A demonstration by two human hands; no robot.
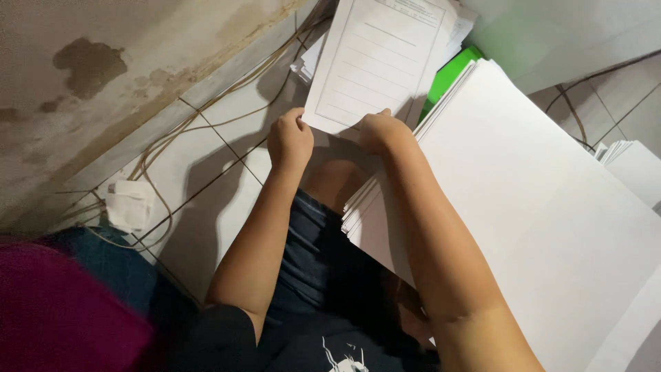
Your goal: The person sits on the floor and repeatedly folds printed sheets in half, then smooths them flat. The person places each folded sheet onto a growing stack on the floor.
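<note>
My left hand (290,140) and my right hand (381,131) both pinch the near edge of a white printed sheet with ruled lines (379,62), held out in front of me above the tiled floor. A thick stack of blank white paper (544,200) rests on my lap to the right, under my right forearm. My knee shows between the two arms.
A stained wall (103,76) runs along the left, with thin cables (179,134) lying along its base on the white tiles. A crumpled white wad (129,204) lies near the wall. More paper piles (633,162) and something green (451,72) sit beyond the stack. Magenta cloth (62,310) fills the lower left.
</note>
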